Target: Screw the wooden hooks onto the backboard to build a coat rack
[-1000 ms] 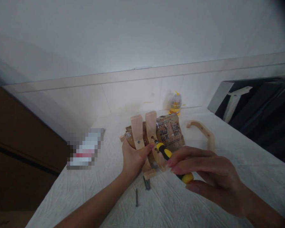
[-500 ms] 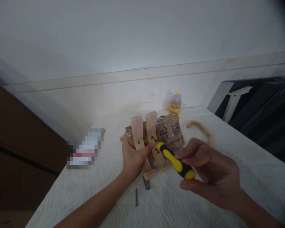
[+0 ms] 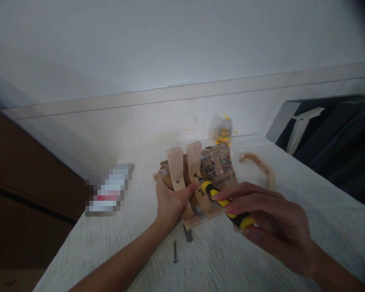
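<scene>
My left hand [image 3: 173,200] is wrapped round a wooden piece with two curved legs [image 3: 175,162], its thumb pressed near the holes in the right leg [image 3: 194,160]. A screw head shows in the left leg. In my right hand [image 3: 270,215] is a yellow and black screwdriver [image 3: 213,190], its fingers closed round the handle. The screwdriver's tip meets the right leg at one of its holes; whether a screw sits there I cannot tell. Behind the legs lies a brown printed package [image 3: 217,166] in clear plastic.
Loose screws [image 3: 175,252] lie on the white cloth [image 3: 134,259] in front. A curved wooden piece [image 3: 260,163] rests to the right. By the wall stands a tied bag with yellow contents [image 3: 225,130]. A blurred flat object [image 3: 109,190] is on the left, dark panels [image 3: 337,138] at right.
My right hand's fingers have shifted forward and over the screwdriver's handle, and the handle's end has moved slightly right. My left hand and the wooden piece have stayed put.
</scene>
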Demonstrator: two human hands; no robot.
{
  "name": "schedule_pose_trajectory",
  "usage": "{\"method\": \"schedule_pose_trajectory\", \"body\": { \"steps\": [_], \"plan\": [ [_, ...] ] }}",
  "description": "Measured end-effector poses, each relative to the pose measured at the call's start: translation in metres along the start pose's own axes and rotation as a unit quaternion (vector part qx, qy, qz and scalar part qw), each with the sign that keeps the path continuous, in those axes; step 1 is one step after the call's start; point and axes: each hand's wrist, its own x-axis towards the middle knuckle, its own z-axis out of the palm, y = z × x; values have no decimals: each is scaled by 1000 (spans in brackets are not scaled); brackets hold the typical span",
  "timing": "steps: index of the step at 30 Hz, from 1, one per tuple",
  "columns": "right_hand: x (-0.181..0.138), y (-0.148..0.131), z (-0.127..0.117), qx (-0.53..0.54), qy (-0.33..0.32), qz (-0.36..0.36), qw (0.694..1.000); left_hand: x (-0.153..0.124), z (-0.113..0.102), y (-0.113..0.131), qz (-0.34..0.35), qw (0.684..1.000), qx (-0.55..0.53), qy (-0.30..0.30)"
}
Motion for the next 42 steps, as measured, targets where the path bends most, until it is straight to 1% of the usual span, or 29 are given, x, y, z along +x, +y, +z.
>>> {"method": "schedule_pose_trajectory", "body": {
  "steps": [4,9,11,15,18,20,23,28,30,33,37,40,42],
  "plan": [
    [-3,1,5,25,14,4,1000,1,0,-1,14,1000,0,6],
    [-6,3,15,49,57,-5,997,1,1,0,28,1000,-9,-3],
    [-5,2,14,27,54,-10,998,1,1,0,23,1000,-2,6],
    [-1,2,4,-80,37,-30,996,0,1,1,16,1000,5,12],
    [2,3,-1,-102,74,-42,991,-1,1,3,15,1000,12,18],
    [3,4,-1,-91,100,-52,989,0,1,5,14,999,20,26],
    [4,6,2,-71,129,-59,987,0,1,6,16,1000,8,18],
    [3,8,8,-39,182,-30,982,1,2,5,24,1000,-17,1],
    [2,8,11,-41,188,-21,981,1,2,5,24,1000,-12,5],
    [1,8,16,-39,154,-14,987,1,2,6,16,1000,1,15],
    [1,5,16,-13,55,-8,998,1,1,5,18,1000,1,15],
    [2,1,10,-2,-15,-3,1000,1,2,3,22,1000,-9,12],
    [3,-1,6,31,-50,15,998,1,2,2,19,1000,-21,6]
  ]
}}
